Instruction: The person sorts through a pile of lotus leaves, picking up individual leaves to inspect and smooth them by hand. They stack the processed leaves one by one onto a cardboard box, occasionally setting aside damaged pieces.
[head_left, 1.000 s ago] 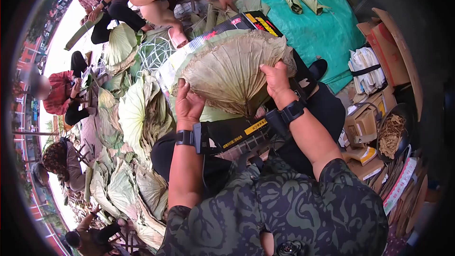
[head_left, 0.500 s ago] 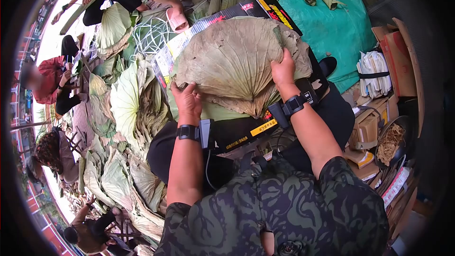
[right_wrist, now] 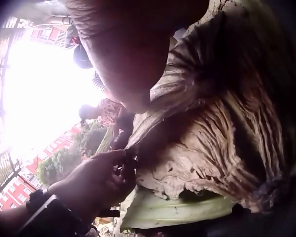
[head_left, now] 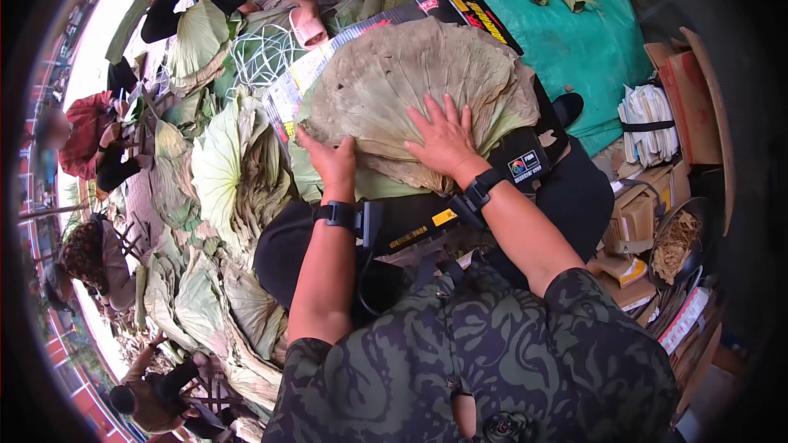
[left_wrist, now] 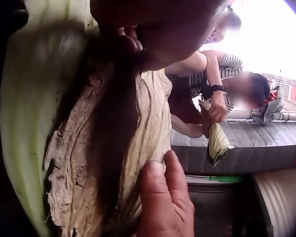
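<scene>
A large dried brown leaf lies spread over a green leaf on a printed black cardboard sheet across the lap. My left hand holds the brown leaf's left edge; in the right wrist view this hand has its fingers curled at that edge. Flat on the leaf's lower middle, my right hand rests with fingers spread. The left wrist view has the right hand low down, touching the wrinkled leaf. The left fingertips are partly hidden in shadow.
Piles of leaves and white string lie at the left. A green sheet bears rolled leaves at the upper right. Cardboard boxes and a dark pan stand at the right. Several people sit at the left and top.
The right hand has let go of the leaf's right edge and moved left onto its surface. The brown leaf, held up earlier, now lies flatter on the green leaf and cardboard.
</scene>
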The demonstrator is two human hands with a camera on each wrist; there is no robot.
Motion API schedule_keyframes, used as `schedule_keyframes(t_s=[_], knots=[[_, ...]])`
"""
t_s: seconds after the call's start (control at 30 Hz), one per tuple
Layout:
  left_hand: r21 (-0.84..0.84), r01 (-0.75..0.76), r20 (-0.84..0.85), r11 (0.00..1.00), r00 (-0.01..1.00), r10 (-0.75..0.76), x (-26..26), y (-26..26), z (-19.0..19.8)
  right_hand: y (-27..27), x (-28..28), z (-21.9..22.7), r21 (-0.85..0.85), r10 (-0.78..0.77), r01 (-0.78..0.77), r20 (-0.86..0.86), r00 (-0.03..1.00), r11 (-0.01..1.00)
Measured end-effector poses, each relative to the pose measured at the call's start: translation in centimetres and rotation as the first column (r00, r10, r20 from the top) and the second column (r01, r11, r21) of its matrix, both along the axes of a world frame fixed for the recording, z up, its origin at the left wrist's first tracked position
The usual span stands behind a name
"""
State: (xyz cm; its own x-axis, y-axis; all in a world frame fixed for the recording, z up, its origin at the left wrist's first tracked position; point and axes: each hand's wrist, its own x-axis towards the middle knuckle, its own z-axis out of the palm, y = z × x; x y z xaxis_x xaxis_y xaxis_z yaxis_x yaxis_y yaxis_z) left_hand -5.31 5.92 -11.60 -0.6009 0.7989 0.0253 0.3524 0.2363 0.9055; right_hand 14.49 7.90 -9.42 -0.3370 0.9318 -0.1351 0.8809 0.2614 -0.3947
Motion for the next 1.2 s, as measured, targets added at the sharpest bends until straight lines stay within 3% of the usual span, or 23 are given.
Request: schedule_keyframes(t_s=[0.1,0.2,0.23,0.27,0.3,0.33,0.37,0.4,0.43,0.47,0.53,0.57,0.7,0.77,0.8,0.87,0.93,1.2], knots=[[-0.082,-0.045,-0.167,0.996,0.986,0.031,-1.0,-1.3,0.1,-0.2,0.0,-1.2,-0.005,0.024,-0.023,0.043,0.999,1.000],[-0.234,-0.116,-0.100,0.965,0.990,0.095,-1.1,-2.0,0.9,-0.2,0.1,-1.3,-0.018,0.013,-0.012,0.064,0.998,1.000],[-0.160,-0.169,-0.326,0.973,0.939,0.109,-0.6,-2.0,0.4,-0.2,0.0,-1.3,-0.027,0.016,-0.014,0.061,0.998,1.000],[-0.164,-0.167,-0.325,0.972,0.940,0.106,0.0,-1.8,0.8,-0.2,0.1,-1.4,-0.031,0.014,-0.012,0.063,0.998,0.999],[-0.035,0.009,-0.515,0.999,0.857,-0.026,0.7,-1.5,1.7,-0.3,0.0,-1.4,-0.018,0.014,-0.013,0.068,0.998,1.000],[0.053,0.208,-0.692,0.977,0.713,-0.114,1.4,-1.2,2.0,-0.3,0.0,-1.4,-0.005,0.014,-0.014,0.073,0.997,1.000],[0.051,0.207,-0.691,0.977,0.714,-0.116,2.2,-0.9,1.8,-0.4,0.0,-1.4,-0.008,0.015,-0.015,0.073,0.997,1.000],[-0.114,0.286,-0.720,0.951,0.636,-0.278,3.1,-0.6,1.6,-0.4,0.0,-1.3,-0.005,0.013,-0.013,0.071,0.997,1.000],[-0.278,0.347,-0.718,0.896,0.544,-0.434,3.5,-0.4,1.6,-0.4,0.0,-1.3,-0.002,0.010,-0.010,0.069,0.998,1.000],[-0.272,0.351,-0.719,0.896,0.545,-0.432,3.3,-0.4,0.7,-0.2,0.0,-1.0,0.003,0.007,-0.007,0.072,0.997,1.000],[-0.524,0.313,-0.579,0.792,0.552,-0.600,2.0,-0.7,-1.8,-0.2,0.1,-0.7,-0.068,0.013,-0.009,0.050,0.999,0.998],[-0.555,0.317,-0.574,0.769,0.524,-0.630,1.7,-0.8,-1.7,-0.2,0.1,-1.0,-0.047,0.008,-0.006,0.042,0.999,0.999],[-0.562,0.343,-0.549,0.752,0.526,-0.650,1.9,-1.1,-0.1,-0.4,0.1,-1.4,-0.004,0.003,-0.003,0.035,0.999,1.000],[-0.494,0.424,-0.606,0.759,0.458,-0.650,3.5,-3.0,1.2,-0.4,0.2,-1.5,-0.002,-0.001,0.001,0.024,1.000,1.000],[-0.527,0.497,-0.590,0.689,0.370,-0.718,4.4,-4.3,1.7,-0.3,0.3,-1.5,0.004,0.006,-0.006,0.013,1.000,1.000],[-0.564,0.616,-0.453,0.551,0.327,-0.829,6.3,-7.3,2.3,-0.2,0.5,-1.2,0.021,-0.002,0.002,0.019,1.000,1.000],[-0.702,0.568,-0.377,0.431,0.218,-0.900,7.4,-9.0,2.8,0.1,1.1,-0.4,-0.065,0.055,-0.054,0.012,0.998,0.996],[-0.728,0.524,-0.372,0.442,0.239,-0.897,7.1,-8.7,3.7,0.0,1.5,0.1,-0.107,0.097,-0.092,0.044,0.994,0.990]])
